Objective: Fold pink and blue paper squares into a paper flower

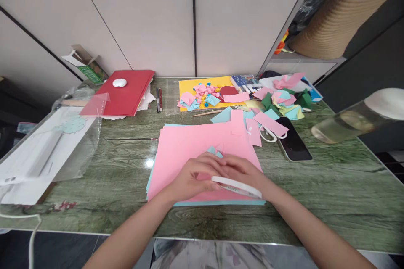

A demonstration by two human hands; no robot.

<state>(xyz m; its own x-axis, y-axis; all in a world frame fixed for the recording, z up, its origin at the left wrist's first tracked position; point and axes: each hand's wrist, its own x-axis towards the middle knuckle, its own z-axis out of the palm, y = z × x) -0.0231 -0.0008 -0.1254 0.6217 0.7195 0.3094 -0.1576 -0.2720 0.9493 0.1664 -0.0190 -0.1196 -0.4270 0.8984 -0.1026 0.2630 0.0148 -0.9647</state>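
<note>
White ring (241, 186) with lettering on its inner face, tilted on edge above the near part of a pink sheet (186, 147). Left hand (191, 178) grips its left end, thumb against the rim. Right hand (246, 173) curled, fingers meeting those of the left; the ring's other end overlaps the right palm and wrist in this view. Cannot tell if the right hand grips anything: its fingertips are hidden.

Just beyond the fingers, on the pink sheet: a folded pink-and-blue paper piece (219, 149), partly covered; contact unclear. Light blue sheets (221, 203) show beneath the pink.

Farther out, right: white-handled scissors (261, 133) among paper scraps, beside a dark-screened phone (295, 141). At back, a yellow sheet (225, 81) bearing small folded papers. Back left, a red folder (126, 98), white rounded case (119, 83) on top. Far right, a clear bottle (339, 126), white-lidded. All on a green, streaked tabletop (123, 176).
</note>
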